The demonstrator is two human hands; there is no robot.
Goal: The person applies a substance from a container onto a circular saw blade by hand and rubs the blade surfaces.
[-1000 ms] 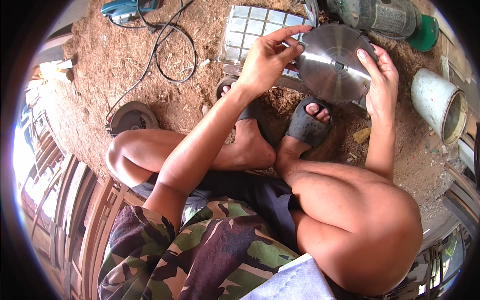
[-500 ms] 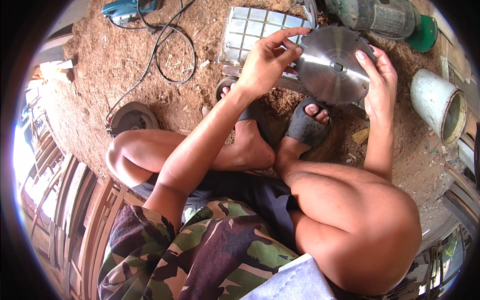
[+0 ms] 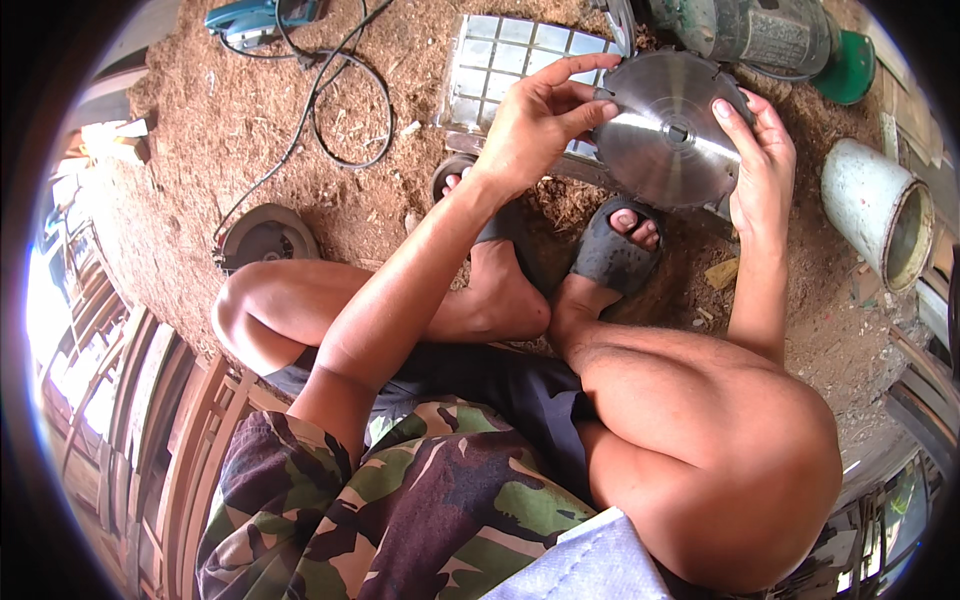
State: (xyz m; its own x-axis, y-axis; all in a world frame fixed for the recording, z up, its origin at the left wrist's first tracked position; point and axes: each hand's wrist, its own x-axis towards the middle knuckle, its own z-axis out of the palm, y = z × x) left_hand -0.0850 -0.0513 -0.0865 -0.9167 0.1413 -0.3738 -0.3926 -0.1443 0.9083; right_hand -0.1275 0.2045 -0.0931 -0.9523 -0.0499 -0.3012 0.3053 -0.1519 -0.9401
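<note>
A round, shiny circular saw blade [image 3: 660, 160] with a small centre hole is raised in front of me, above my feet. My right hand [image 3: 762, 150] grips its right edge, the thumb lying on the near face and the fingers behind. At the blade's left edge is my left hand [image 3: 545, 120], its thumb and fingers closed at the rim by the teeth. Behind the blade sits a grimy green motor-driven machine [image 3: 745, 35], partly hidden by it. A tiled white panel [image 3: 480, 75] lies behind my left hand.
A blue power tool [image 3: 255, 20] with a looped black cable [image 3: 385, 120] lies at the far left. Near my left knee rests a dark disc-shaped guard [image 3: 268, 238]. A whitish bucket [image 3: 870, 205] lies tipped at the right. Timber strips [image 3: 150, 400] are stacked at the left.
My left thumb has shifted slightly to the right along the blade's rim. The blade and my right hand have barely moved.
</note>
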